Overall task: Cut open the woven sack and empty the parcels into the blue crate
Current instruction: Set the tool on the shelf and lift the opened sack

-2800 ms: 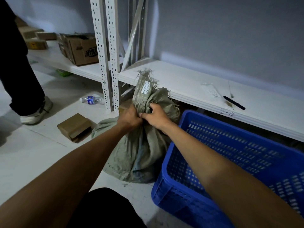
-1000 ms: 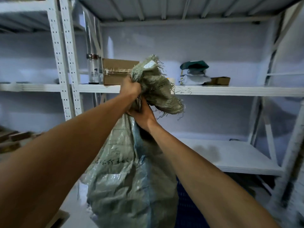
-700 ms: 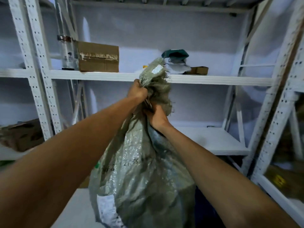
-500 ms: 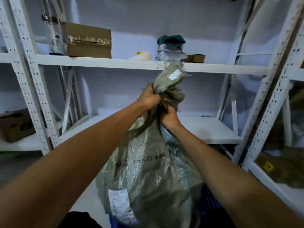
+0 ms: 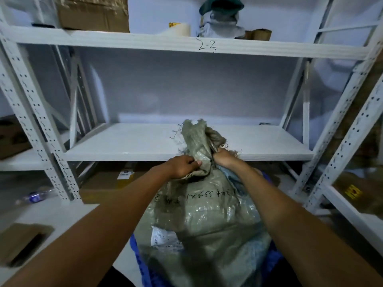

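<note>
— Where is the sack?
— The woven sack (image 5: 207,224) bulges upright over the blue crate (image 5: 138,259), whose rim shows on either side. Its contents are hidden.
— And the hands?
— The left hand (image 5: 182,165) and right hand (image 5: 224,157) each grip its bunched, frayed neck.
— Beyond?
— A white shelf (image 5: 134,141); higher up, a cardboard box (image 5: 93,13) and tape roll (image 5: 179,29).

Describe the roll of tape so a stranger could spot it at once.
Find the white upper shelf with 2-3 handwritten on its edge. The roll of tape sits on it, left of that writing, between a big cardboard box and a heap of cloth. It is the only pale round thing there, with yellow at its top.
</note>
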